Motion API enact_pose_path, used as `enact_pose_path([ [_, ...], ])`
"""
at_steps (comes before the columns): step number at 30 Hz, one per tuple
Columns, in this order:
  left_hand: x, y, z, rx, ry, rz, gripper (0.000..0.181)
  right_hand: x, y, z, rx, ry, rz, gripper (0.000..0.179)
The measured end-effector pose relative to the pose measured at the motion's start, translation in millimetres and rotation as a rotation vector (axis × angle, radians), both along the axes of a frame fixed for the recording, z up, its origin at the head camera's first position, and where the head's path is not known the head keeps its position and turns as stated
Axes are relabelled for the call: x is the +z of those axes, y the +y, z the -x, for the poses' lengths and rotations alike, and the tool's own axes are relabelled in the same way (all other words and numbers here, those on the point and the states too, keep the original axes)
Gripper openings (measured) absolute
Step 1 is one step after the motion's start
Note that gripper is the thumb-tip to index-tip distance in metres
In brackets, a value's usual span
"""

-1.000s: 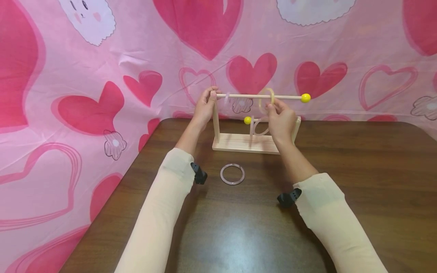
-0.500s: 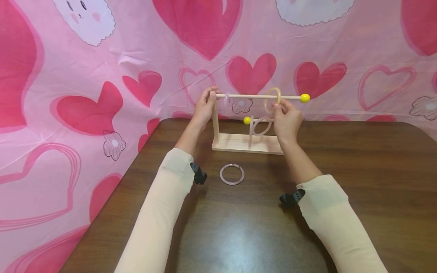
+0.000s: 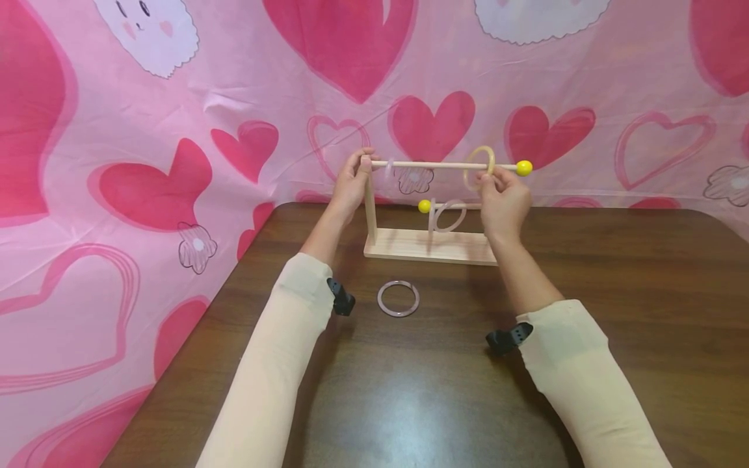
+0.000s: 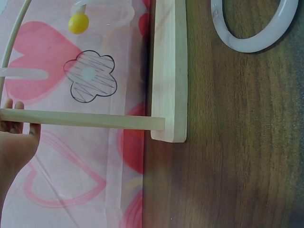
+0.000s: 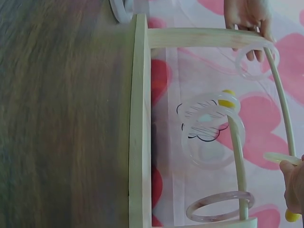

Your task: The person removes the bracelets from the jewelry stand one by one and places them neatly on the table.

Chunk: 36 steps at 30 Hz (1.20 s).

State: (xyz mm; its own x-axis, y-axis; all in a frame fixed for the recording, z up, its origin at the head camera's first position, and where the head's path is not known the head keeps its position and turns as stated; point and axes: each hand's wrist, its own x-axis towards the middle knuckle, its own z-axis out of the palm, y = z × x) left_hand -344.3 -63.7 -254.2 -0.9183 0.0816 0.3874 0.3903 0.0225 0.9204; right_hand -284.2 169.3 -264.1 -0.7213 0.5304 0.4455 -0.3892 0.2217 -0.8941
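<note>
At the top of the left post, my left hand point(image 3: 349, 186) grips the wooden bangle stand point(image 3: 404, 244), thumb and fingers on either side of the post. My right hand point(image 3: 508, 205) pinches a yellow bangle point(image 3: 491, 158) that encircles the upper rod point(image 3: 433, 165), a short way from the yellow end ball point(image 3: 523, 168). A pale translucent bangle point(image 3: 389, 170) hangs on that rod near the left post. The lower rod carries clear bangles point(image 5: 243, 135) by its yellow ball point(image 5: 228, 99) and a purplish-brown bangle point(image 5: 202, 219) near its post. My right hand hides the right post in the head view.
A pale purple bangle point(image 3: 380, 300) lies flat on the brown wooden table point(image 3: 380, 390), in front of the stand. Behind the table hangs a pink cloth point(image 3: 246, 78) printed with hearts.
My right hand has slid the yellow bangle to the right along the upper rod, closer to the end ball. My left hand has stayed on the post.
</note>
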Motion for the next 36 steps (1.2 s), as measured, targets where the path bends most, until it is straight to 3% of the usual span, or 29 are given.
enact_pose_path([
  [14, 0.9, 1.1, 0.0, -0.001, -0.002, -0.006, 0.038, 5.4, 17.7, -4.6, 0.043, 0.013, 0.214, 0.025],
  [27, 0.9, 1.3, 0.9, 0.015, -0.016, 0.008, 0.038, 3.7, 31.6, -6.7, 0.035, 0.042, 0.294, 0.021],
  [36, 1.4, 1.1, -0.8, 0.014, -0.016, 0.002, 0.038, 6.1, 39.5, -9.3, -0.002, 0.035, 0.284, 0.023],
])
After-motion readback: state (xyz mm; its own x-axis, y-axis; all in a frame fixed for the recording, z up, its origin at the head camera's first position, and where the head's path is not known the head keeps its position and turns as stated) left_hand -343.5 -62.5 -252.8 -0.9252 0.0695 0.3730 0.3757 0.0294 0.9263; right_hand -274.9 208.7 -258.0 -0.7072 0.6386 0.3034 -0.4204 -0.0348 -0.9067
